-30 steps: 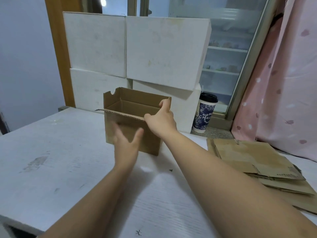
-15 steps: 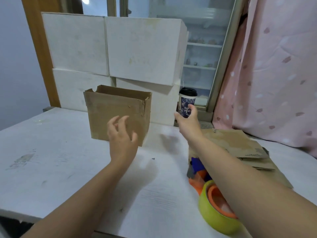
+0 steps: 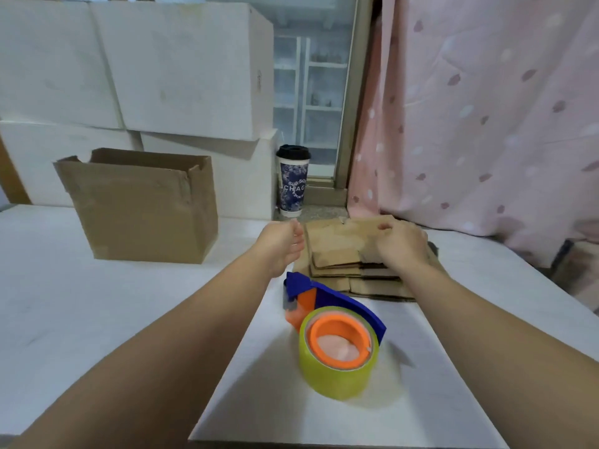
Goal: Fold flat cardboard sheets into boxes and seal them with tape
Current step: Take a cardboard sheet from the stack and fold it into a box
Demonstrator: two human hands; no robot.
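Standing well to the left of the stack of flat cardboard sheets (image 3: 337, 251), an already folded cardboard box (image 3: 142, 205) is seen upright on the white table (image 3: 97, 303), its top flaps raised and its mouth open. Behind that box, and left of the stack, large white boxes (image 3: 181, 69) are piled against the wall. A lidded paper cup (image 3: 292, 183) with a dark blue pattern is placed just beyond the stack's far left corner. The left hand (image 3: 282, 244) is held at the stack's left edge, its fingers loosely curved and relaxed; whether the cardboard is touched cannot be told through the blur. Nearer the person than the stack, and just beside its near edge, a blue and orange tape dispenser (image 3: 334, 332) loaded with a yellowish roll is laid on the table. The right hand (image 3: 402, 247) is laid on top of the stack toward its right side, fingers bent down over the sheets; whether a sheet is pinched cannot be told. Right of the stack and behind it, a pink spotted curtain (image 3: 486, 108) is hung.
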